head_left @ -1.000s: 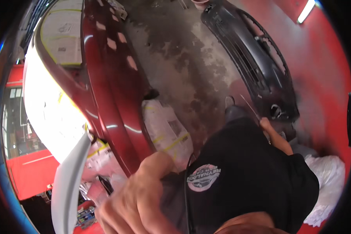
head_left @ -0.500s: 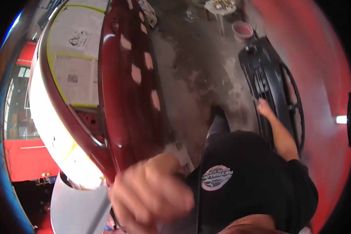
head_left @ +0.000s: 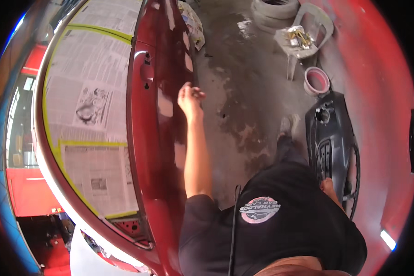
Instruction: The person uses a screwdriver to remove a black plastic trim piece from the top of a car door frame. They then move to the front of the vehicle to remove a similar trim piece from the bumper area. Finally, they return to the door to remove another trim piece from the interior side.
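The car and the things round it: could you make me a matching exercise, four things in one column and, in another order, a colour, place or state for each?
Things:
1. Left hand
2. Bumper
3. Newspaper
4. Chair

Descriptions:
A. edged with yellow tape
B. bare, beside the dark red car
C. pale, with loose items on it
D. black, near the red wall

Right pairs: 1-B, 2-D, 3-A, 4-C.

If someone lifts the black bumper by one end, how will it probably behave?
The black bumper would probably flex, since it is long and pierced by openings. It looks like a thin shell, so perhaps light for its size.
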The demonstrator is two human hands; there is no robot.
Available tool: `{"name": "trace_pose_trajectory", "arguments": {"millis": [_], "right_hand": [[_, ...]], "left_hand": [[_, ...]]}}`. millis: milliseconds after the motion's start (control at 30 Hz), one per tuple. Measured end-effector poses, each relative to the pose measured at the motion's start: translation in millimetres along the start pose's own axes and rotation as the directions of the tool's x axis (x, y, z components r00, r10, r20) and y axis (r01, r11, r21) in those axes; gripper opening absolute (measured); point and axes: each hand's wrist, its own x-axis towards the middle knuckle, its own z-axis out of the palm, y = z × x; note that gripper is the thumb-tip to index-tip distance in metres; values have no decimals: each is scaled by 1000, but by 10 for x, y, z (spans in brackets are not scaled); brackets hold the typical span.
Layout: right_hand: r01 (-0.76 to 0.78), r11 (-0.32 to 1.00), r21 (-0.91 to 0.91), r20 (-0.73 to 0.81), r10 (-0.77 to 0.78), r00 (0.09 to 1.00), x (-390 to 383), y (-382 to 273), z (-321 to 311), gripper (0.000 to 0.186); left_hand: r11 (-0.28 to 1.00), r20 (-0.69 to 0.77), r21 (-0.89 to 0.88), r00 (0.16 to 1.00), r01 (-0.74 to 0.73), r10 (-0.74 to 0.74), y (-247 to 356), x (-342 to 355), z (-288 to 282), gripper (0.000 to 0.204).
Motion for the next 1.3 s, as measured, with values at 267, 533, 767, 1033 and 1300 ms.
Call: {"name": "trace_pose_trajectory", "arguments": {"millis": [267, 533, 767, 1033, 1300], "right_hand": [[20, 936, -352, 158, 39, 987, 2420, -2236, 527, 18], [475, 845, -245, 231, -425, 876, 5222, -5451, 775, 40], [414, 910, 8, 412, -380, 828, 5924, -7065, 2448, 59], [602, 747, -282, 789, -176, 588, 4860, -8569, 4703, 31], [772, 634, 58, 976, -199, 90, 3844, -10207, 6812, 28]], "left_hand": [[975, -237, -174, 967, -140, 97, 235, 2746, 43, 66], [817, -372, -418, 896, -396, 243, 112, 3644, -123, 38], [710, -371, -451, 837, -540, 401, 108, 3937, -198, 17], [847, -656, 147, 590, -510, 470, 63, 3944, 247, 25], [861, -740, 309, 466, -403, 484, 78, 4038, 336, 24]]}}
